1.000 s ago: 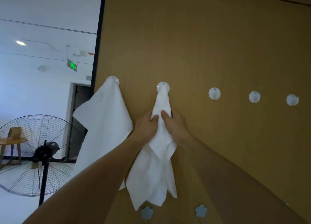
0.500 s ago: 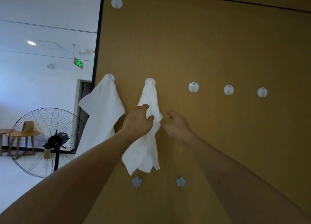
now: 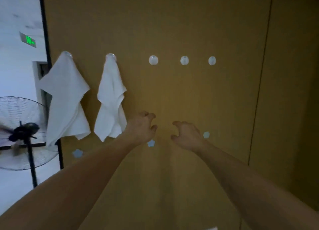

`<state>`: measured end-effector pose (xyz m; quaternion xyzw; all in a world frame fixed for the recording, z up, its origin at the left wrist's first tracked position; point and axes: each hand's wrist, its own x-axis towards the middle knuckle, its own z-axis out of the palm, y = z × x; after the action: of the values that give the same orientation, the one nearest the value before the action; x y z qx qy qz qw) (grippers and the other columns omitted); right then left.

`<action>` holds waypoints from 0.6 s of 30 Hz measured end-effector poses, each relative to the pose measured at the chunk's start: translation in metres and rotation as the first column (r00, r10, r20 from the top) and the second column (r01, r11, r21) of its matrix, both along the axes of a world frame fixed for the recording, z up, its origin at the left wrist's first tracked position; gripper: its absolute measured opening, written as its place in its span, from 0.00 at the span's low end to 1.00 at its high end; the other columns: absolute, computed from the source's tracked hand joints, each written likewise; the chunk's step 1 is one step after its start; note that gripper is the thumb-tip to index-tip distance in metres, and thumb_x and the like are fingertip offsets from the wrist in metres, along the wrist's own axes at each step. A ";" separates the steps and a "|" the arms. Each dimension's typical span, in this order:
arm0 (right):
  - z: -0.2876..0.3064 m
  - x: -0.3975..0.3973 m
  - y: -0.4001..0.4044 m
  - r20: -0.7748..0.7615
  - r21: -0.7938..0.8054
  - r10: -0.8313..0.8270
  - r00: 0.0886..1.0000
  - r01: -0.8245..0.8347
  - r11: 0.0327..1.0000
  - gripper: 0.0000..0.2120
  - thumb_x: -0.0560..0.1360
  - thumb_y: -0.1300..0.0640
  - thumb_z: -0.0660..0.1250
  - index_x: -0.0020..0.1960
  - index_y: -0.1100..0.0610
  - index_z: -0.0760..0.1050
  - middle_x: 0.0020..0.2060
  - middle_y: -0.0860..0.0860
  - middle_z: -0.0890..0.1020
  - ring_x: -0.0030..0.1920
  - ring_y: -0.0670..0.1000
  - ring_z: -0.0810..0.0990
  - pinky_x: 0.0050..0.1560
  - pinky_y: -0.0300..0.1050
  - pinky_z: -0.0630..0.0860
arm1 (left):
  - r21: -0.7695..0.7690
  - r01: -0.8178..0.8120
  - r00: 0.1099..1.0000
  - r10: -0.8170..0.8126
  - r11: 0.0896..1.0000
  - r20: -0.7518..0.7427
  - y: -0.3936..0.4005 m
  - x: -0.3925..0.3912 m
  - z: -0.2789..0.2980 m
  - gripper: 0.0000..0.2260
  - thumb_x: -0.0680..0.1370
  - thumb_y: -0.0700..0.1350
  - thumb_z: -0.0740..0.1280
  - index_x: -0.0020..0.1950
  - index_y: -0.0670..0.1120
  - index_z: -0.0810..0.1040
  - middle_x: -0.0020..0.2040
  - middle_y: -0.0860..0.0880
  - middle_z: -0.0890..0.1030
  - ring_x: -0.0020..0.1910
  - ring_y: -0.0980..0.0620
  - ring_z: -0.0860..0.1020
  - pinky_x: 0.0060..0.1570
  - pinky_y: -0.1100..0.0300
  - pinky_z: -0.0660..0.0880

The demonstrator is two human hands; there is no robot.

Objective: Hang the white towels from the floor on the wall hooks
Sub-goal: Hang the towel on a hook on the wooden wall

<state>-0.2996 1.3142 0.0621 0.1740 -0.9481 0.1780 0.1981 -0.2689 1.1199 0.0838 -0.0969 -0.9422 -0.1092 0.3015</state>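
Note:
Two white towels hang on the brown wall panel. The first towel hangs from the leftmost round hook, and the second towel from the hook beside it. Three bare round white hooks follow to the right: the third hook, the fourth hook and the fifth hook. My left hand hovers just right of the second towel with loosely curled fingers, holding nothing. My right hand is beside it, also loosely curled and holding nothing. The floor is out of view.
Small flower-shaped hooks sit in a lower row on the panel. A standing fan is at the left, past the panel's black edge. A green exit sign hangs in the white room beyond.
Both hands let go of the second towel and dropped down and to the right. The towel now hangs free from its hook. The view shifted right.

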 end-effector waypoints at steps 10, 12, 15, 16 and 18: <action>-0.042 0.171 0.119 0.039 0.055 -0.542 0.839 0.540 0.840 0.30 0.75 0.43 0.64 0.74 0.51 0.64 0.62 0.56 0.77 0.62 0.60 0.75 0.57 0.53 0.76 | -0.077 0.503 0.864 -0.498 0.861 0.077 0.139 0.061 -0.051 0.22 0.77 0.54 0.63 0.71 0.50 0.71 0.70 0.46 0.72 0.67 0.43 0.69 0.64 0.50 0.70; -0.057 0.221 0.134 0.065 0.058 -0.633 0.771 0.631 0.774 0.31 0.75 0.43 0.64 0.74 0.52 0.64 0.63 0.57 0.76 0.63 0.60 0.74 0.59 0.54 0.76 | -0.083 0.592 0.804 -0.583 0.801 0.114 0.170 0.090 -0.066 0.23 0.77 0.57 0.62 0.71 0.52 0.70 0.72 0.46 0.70 0.70 0.42 0.67 0.66 0.50 0.68; -0.078 0.305 0.158 0.094 0.052 -0.754 0.651 0.753 0.656 0.29 0.75 0.44 0.64 0.73 0.52 0.65 0.63 0.56 0.76 0.63 0.60 0.74 0.60 0.55 0.75 | -0.048 0.739 0.669 -0.725 0.672 0.162 0.217 0.148 -0.089 0.23 0.78 0.58 0.62 0.72 0.54 0.69 0.72 0.48 0.69 0.70 0.43 0.66 0.66 0.49 0.67; -0.084 0.336 0.165 0.104 0.050 -0.790 0.604 0.790 0.610 0.29 0.75 0.44 0.64 0.73 0.52 0.65 0.63 0.56 0.76 0.63 0.60 0.74 0.60 0.54 0.75 | -0.031 0.791 0.605 -0.773 0.611 0.192 0.232 0.170 -0.095 0.23 0.78 0.57 0.61 0.72 0.53 0.68 0.71 0.48 0.69 0.70 0.44 0.65 0.66 0.49 0.67; -0.096 0.400 0.179 0.128 0.048 -0.850 0.511 0.853 0.520 0.30 0.75 0.44 0.64 0.74 0.52 0.63 0.63 0.56 0.76 0.63 0.60 0.74 0.60 0.54 0.75 | -0.033 0.865 0.492 -0.836 0.500 0.244 0.260 0.220 -0.107 0.23 0.79 0.56 0.61 0.73 0.52 0.67 0.70 0.49 0.69 0.69 0.45 0.65 0.65 0.49 0.67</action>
<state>0.0999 1.4931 -0.0337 -0.3274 -0.9207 0.0796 0.1970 -0.0493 1.3799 -0.0232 -0.5611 -0.8007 -0.1811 0.1056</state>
